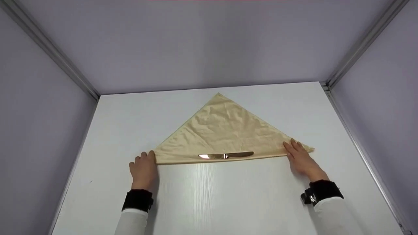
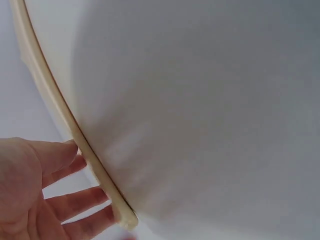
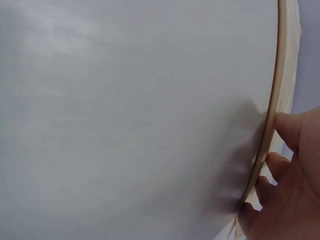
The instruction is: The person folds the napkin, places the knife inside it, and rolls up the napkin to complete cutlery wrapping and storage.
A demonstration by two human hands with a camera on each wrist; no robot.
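Observation:
A beige cloth napkin [image 1: 225,130] lies folded into a triangle on the white table [image 1: 228,199], its long folded edge towards me. A shiny gold-toned knife [image 1: 226,155] rests along that edge, near its middle. My left hand [image 1: 145,160] touches the napkin's left corner with fairly straight fingers; in the left wrist view the fingertips [image 2: 107,212] meet the folded edge [image 2: 60,105]. My right hand [image 1: 294,148] lies flat on the right corner. The right wrist view shows its fingers [image 3: 280,165] against the napkin's edge [image 3: 280,85].
Pale lilac walls with metal corner rails [image 1: 52,49] enclose the table on the left, back and right. Bare white tabletop [image 1: 209,202] stretches between my forearms. Both wrists wear black bands.

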